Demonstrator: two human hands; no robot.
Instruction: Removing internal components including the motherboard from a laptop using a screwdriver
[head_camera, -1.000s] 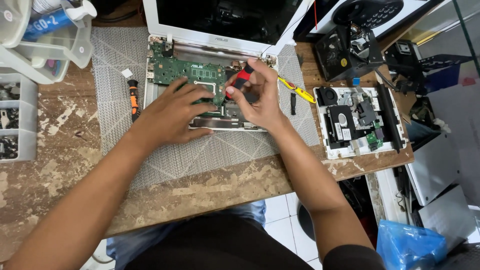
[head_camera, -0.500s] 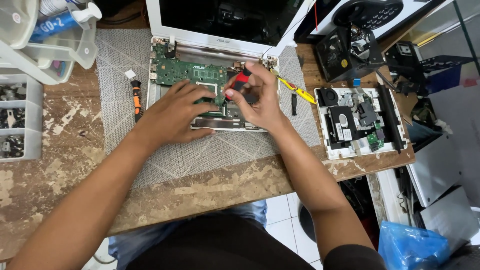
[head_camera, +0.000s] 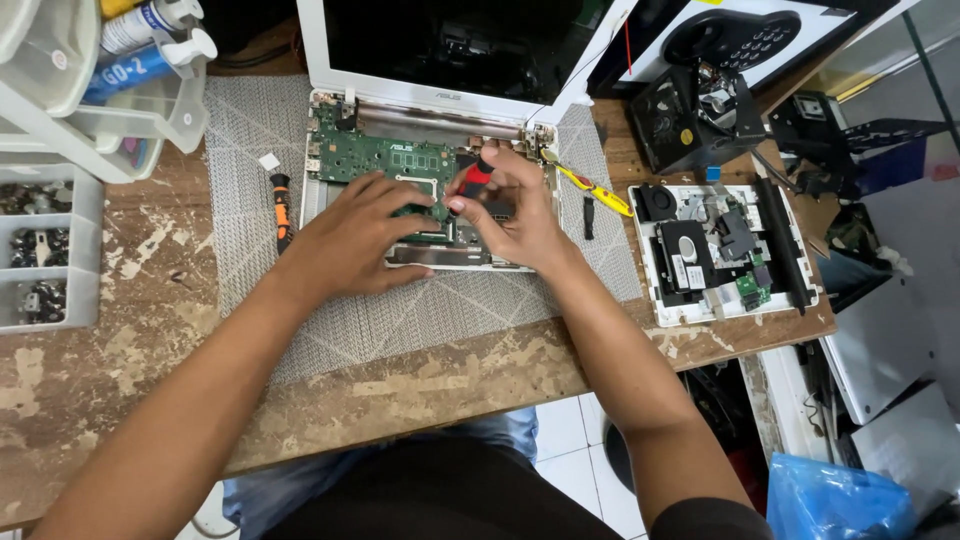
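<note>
**Both hands at work inside an opened white laptop**

The red-handled screwdriver (head_camera: 476, 178) stands nearly upright over the exposed inside of the white laptop (head_camera: 440, 150), pinched near its top by the thumb and fingers of the right hand (head_camera: 510, 210). Its tip is hidden behind the fingers, so where it meets the board cannot be told. The left hand (head_camera: 355, 235) lies flat and unclenched, grasping nothing, its fingers spread over the green circuit board (head_camera: 375, 157) just beside the screwdriver.

The laptop sits with its screen tilted back, at the far middle of a grey patterned mat (head_camera: 430, 310) that covers the worn wooden table (head_camera: 120, 340).

On the mat to the left of the laptop lies an orange-and-black screwdriver (head_camera: 281, 208), with a small white scrap near its far end. To the right, a yellow-handled tool (head_camera: 590, 186) lies slantwise, touching the laptop's corner.

Further right, a white case half (head_camera: 725, 255) holds loose parts, among them a fan and a black drive. At the far left stand clear plastic trays (head_camera: 50, 245) with small metal pieces.
</note>
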